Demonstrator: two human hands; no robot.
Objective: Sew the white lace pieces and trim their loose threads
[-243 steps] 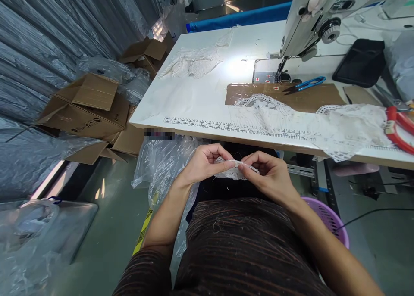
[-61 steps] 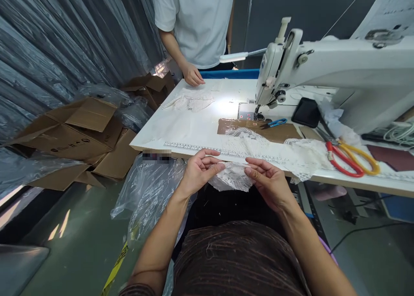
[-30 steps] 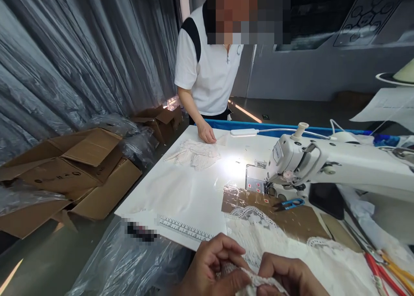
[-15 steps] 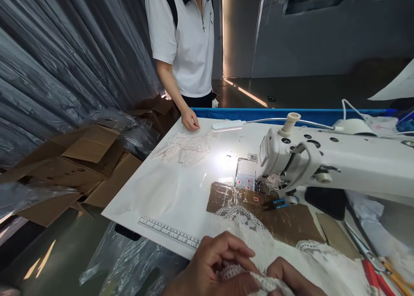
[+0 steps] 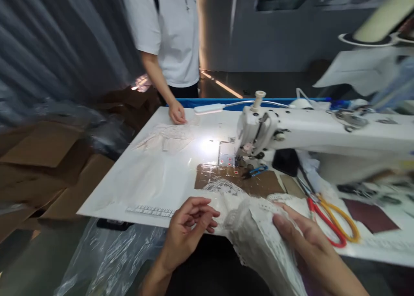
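Observation:
A white lace-trimmed fabric (image 5: 258, 231) hangs over the front edge of the table, bunched in several layers. My right hand (image 5: 310, 240) grips its upper right part, the thumb lying on top. To the left of the fabric, my left hand (image 5: 190, 222) holds nothing; its fingers are loosely bent and apart, their tips close to the lace. Some of the lace lies flat on a brown board (image 5: 258, 183) in front of the sewing machine (image 5: 291, 126). Blue thread snips (image 5: 257, 171) rest on that board.
Scissors (image 5: 336, 222) with red and orange handles lie at right, near a dark red piece (image 5: 371, 215). A printed ruler (image 5: 150, 210) runs along the front edge. Across the table a co-worker's hand (image 5: 177, 112) rests by thin pale fabric (image 5: 168, 136). Cardboard boxes (image 5: 42, 145) stand at left.
The view has turned right. My hands, earlier together at the lace, have come apart; the left has let go, and the right has lifted the fabric toward the right.

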